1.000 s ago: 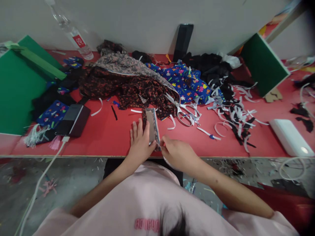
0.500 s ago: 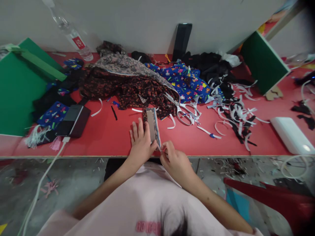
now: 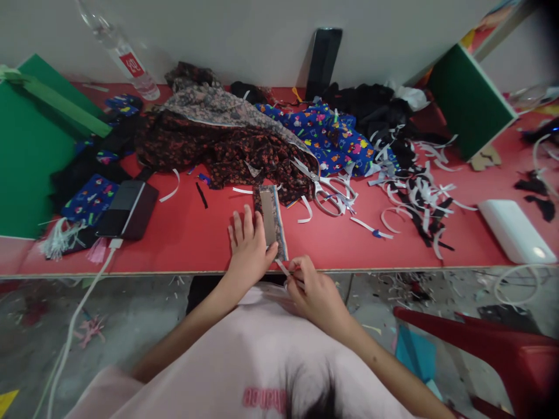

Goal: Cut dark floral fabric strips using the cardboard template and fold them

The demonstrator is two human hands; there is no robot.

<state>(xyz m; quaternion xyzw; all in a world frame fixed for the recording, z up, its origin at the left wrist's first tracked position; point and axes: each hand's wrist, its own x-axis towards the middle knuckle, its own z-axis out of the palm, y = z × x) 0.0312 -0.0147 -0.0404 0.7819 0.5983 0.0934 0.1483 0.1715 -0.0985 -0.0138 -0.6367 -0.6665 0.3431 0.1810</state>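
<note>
My left hand [image 3: 248, 247] lies with spread fingers on the red table, its thumb and index finger on the left and lower part of a small patterned fabric piece with a grey-brown strip [image 3: 269, 218]. My right hand [image 3: 308, 285] is closed at the table's front edge, pinching a thin white strip [image 3: 282, 267] that runs to the lower end of the fabric piece. Beyond it lies a heap of dark floral cloth [image 3: 236, 154]. White-handled scissors [image 3: 325, 189], blades on the cloth, rest to the right of the piece.
Blue printed cloth [image 3: 336, 139], a leaning black phone [image 3: 323, 64] and a water bottle [image 3: 131, 64] are at the back. A dark device [image 3: 126, 209] with a cable sits left. Strip scraps [image 3: 419, 198] and a white power bank [image 3: 517, 231] are right. Green panels [image 3: 469, 102] stand at both sides.
My right hand has moved slightly down and right from the fabric piece, and more of the white strip shows between them. My left hand stays on the piece. The view has shifted slightly.
</note>
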